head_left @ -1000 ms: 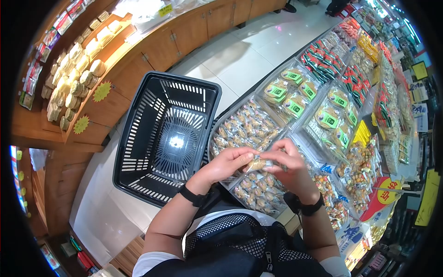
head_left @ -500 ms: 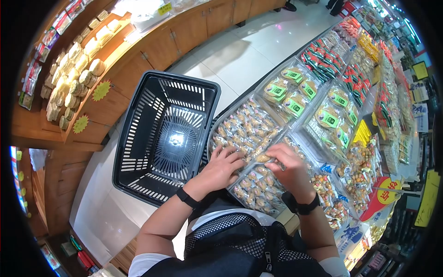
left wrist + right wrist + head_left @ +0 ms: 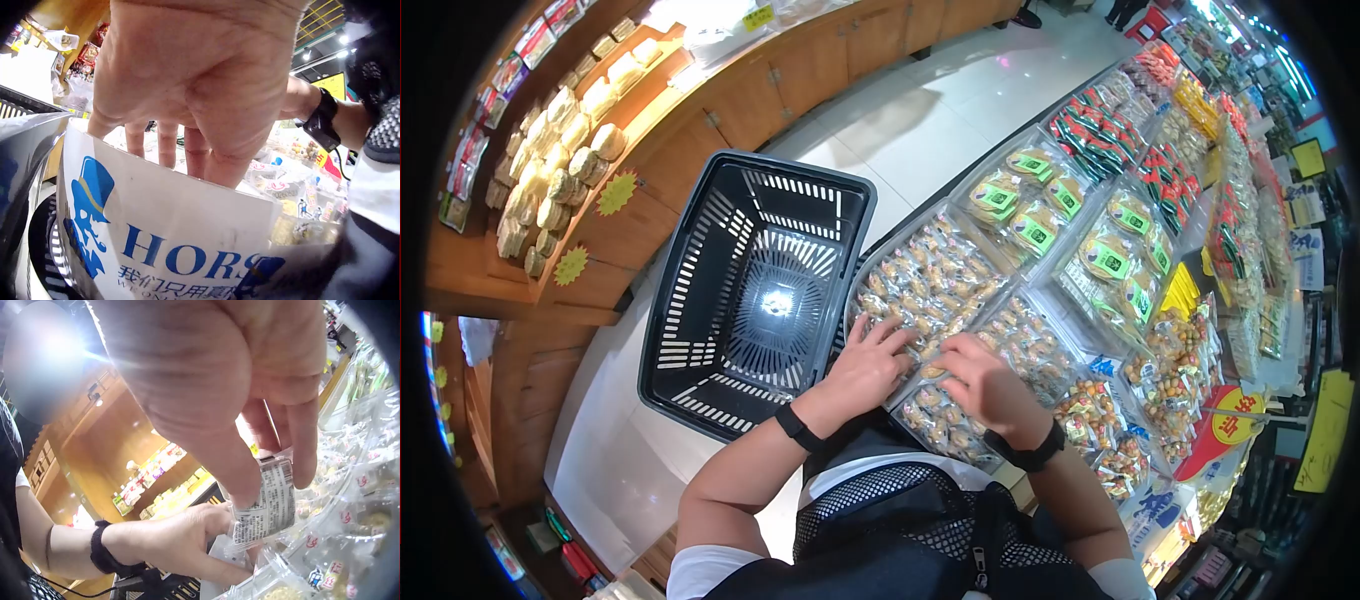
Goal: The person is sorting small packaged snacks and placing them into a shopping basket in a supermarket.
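My right hand (image 3: 990, 385) pinches a small clear snack packet (image 3: 265, 503) between thumb and fingers; printed text on its white label faces the right wrist camera. Low over the near-left bin of wrapped snacks (image 3: 940, 270), my left hand (image 3: 865, 370) has its fingers spread and pointing down among the packets. In the left wrist view those fingers reach behind a white bin wall (image 3: 169, 231) with blue lettering and a hat-wearing figure, which hides the fingertips. The two hands are close together, the right one over the divider between bins.
Left of the bins is a black shopping basket (image 3: 855, 185) with slotted sides. Farther along the display lie green-labelled packs (image 3: 1032, 232) and red-and-green packets (image 3: 1090, 125). A wooden shelf unit (image 3: 670, 165) with stacked goods curves along the left, across a tiled aisle (image 3: 930, 120).
Both hands were together at a packet held up over the bins. My left hand has let go and lowered into the left bin; my right hand has moved down and left with the packet.
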Demonstrator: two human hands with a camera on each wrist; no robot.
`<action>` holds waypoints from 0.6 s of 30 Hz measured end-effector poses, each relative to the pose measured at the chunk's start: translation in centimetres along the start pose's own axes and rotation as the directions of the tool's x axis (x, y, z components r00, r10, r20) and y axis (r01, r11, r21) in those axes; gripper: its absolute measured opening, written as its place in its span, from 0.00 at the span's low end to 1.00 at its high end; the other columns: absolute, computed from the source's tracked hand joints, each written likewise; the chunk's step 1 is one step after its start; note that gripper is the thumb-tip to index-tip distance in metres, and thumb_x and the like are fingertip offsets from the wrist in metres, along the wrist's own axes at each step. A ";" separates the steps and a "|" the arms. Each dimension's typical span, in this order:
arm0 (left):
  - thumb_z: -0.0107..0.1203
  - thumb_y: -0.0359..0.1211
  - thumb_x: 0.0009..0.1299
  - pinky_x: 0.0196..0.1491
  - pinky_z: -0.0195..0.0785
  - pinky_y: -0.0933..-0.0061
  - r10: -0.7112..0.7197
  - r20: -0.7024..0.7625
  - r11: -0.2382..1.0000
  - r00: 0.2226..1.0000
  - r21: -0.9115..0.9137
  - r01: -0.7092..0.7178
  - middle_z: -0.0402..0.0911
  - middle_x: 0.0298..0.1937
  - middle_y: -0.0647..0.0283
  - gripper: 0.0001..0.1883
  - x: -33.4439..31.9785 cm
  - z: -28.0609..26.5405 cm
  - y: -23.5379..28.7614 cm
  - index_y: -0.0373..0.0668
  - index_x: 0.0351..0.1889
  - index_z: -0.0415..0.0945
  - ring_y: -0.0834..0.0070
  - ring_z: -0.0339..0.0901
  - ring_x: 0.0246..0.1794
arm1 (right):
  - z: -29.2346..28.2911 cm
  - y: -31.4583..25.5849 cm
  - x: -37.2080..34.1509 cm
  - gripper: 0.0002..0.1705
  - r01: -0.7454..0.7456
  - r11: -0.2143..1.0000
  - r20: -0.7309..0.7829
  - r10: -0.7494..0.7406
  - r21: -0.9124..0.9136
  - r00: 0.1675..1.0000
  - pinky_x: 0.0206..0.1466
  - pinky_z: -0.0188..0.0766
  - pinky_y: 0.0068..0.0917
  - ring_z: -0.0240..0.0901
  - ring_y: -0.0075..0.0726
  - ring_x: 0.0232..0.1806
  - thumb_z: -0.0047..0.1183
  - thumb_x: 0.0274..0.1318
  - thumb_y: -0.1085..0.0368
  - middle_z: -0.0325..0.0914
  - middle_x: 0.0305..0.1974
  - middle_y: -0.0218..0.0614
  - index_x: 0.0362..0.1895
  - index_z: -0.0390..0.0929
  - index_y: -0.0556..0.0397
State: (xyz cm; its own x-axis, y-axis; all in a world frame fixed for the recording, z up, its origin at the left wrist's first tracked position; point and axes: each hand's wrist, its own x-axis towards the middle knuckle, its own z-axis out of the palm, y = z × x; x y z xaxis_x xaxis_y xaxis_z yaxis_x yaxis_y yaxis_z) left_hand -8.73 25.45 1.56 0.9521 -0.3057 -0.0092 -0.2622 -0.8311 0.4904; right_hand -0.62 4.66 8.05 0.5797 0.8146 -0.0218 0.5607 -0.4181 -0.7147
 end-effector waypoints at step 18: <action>0.64 0.29 0.55 0.69 0.52 0.46 0.012 -0.040 0.995 0.999 -0.102 -0.016 0.73 0.63 0.59 0.16 0.4 0.1 -0.8 0.38 0.44 0.82 0.55 0.62 0.69 | 4.3 0.1 1.4 0.04 0.107 0.979 -0.004 -0.109 -0.174 0.994 0.47 0.74 0.37 0.71 0.45 0.48 0.53 0.51 0.69 0.70 0.40 0.39 0.32 0.76 0.54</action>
State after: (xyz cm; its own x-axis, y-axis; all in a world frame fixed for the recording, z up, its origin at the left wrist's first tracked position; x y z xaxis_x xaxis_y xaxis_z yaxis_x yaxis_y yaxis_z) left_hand -8.20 25.95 1.11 0.9544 -0.2970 0.0317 -0.2601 -0.7742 0.5771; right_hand -2.26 7.47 4.94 0.5174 0.8537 0.0588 0.7135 -0.3924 -0.5805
